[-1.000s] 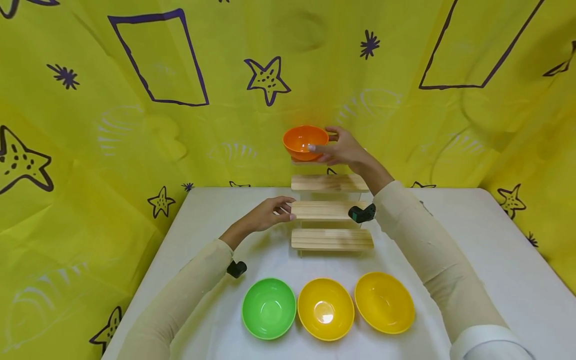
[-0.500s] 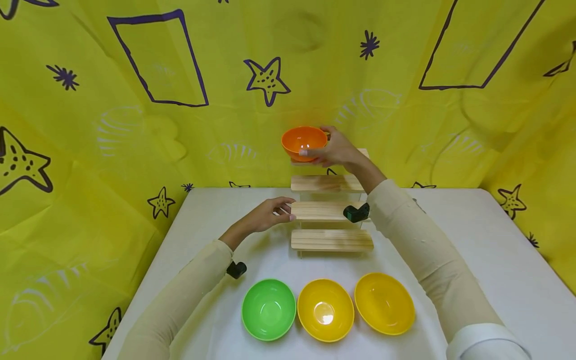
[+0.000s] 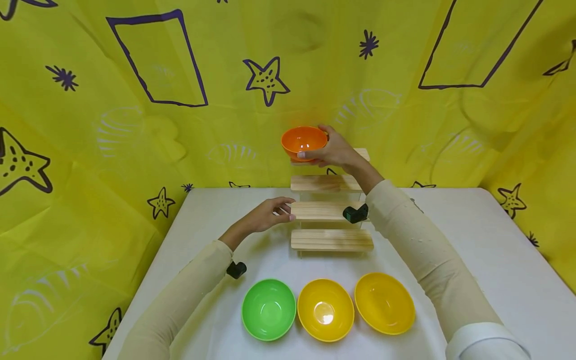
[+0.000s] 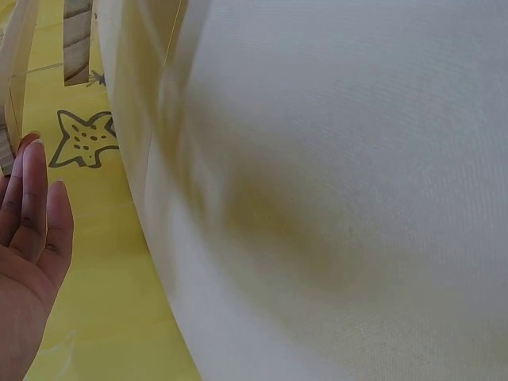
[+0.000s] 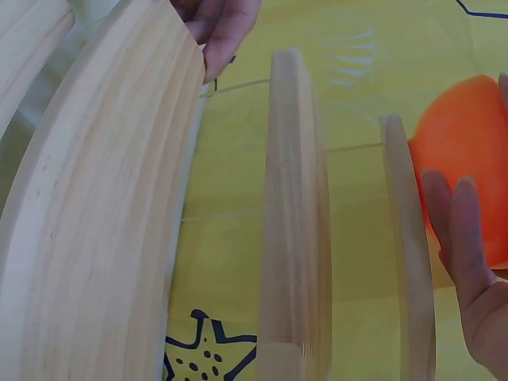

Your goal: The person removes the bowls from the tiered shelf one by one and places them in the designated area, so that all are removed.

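Observation:
An orange bowl (image 3: 302, 139) stands upright at the left end of the top step of a wooden step stand (image 3: 330, 240). My right hand (image 3: 336, 150) grips its right side, thumb at the front and fingers behind. In the right wrist view the orange bowl (image 5: 464, 163) has its base against the top board (image 5: 413, 254). My left hand (image 3: 271, 214) holds the left end of the second step from the bottom, between thumb and fingers. The left wrist view has the left hand (image 4: 32, 246) at its left edge, fingertips at the wood.
On the white table (image 3: 193, 320), in front of the stand, a green bowl (image 3: 270, 310), a yellow bowl (image 3: 326, 300) and another yellow bowl (image 3: 384, 302) sit in a row. A yellow patterned sheet (image 3: 234, 130) hangs behind and at the sides.
My right hand and the orange bowl have shifted very slightly left on the top step, and the thumb lies further left on the bowl. The left hand has kept its place on the stand.

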Available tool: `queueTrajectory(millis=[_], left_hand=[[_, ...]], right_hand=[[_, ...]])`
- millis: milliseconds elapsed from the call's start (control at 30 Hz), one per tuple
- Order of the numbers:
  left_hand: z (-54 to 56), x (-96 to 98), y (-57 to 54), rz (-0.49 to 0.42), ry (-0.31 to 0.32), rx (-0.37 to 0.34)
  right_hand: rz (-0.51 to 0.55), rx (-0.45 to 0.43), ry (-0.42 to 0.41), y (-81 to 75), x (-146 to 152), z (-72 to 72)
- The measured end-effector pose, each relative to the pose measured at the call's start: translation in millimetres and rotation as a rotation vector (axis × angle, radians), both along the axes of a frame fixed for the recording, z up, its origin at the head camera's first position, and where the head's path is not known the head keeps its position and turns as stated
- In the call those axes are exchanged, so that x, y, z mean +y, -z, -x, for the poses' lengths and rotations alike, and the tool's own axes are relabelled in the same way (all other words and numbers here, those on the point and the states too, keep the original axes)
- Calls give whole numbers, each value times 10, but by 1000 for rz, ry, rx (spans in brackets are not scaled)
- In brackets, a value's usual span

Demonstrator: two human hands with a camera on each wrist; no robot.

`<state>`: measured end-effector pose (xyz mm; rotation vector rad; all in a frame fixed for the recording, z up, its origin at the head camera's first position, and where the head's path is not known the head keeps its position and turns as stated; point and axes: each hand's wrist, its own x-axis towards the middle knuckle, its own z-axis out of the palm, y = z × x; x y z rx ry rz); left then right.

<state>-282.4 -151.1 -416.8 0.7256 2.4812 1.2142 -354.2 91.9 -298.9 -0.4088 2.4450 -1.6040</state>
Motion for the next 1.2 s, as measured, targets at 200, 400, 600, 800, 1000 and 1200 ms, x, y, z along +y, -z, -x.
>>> queueTrajectory(millis=[200,400,600,800,1000,1200], left_hand=[[1,3,-1,-2,-2,-3],[-5,8,-1,-2,-7,-6],[-3,-5,-2,-10,3,2],[5,1,-2,-5,3,6],[2,-3,-9,-4,10,18],[-3,-10,-5,1,11,22]], right_hand=[[32,36,-21,19,6,-7],[40,41,-43,16,20,-37],[37,55,-48,20,37,-40],[48,49,-71,-13,61,-95],[43,58,-101,-45,101,-163],[28,68,-117,-40,185,-230]])
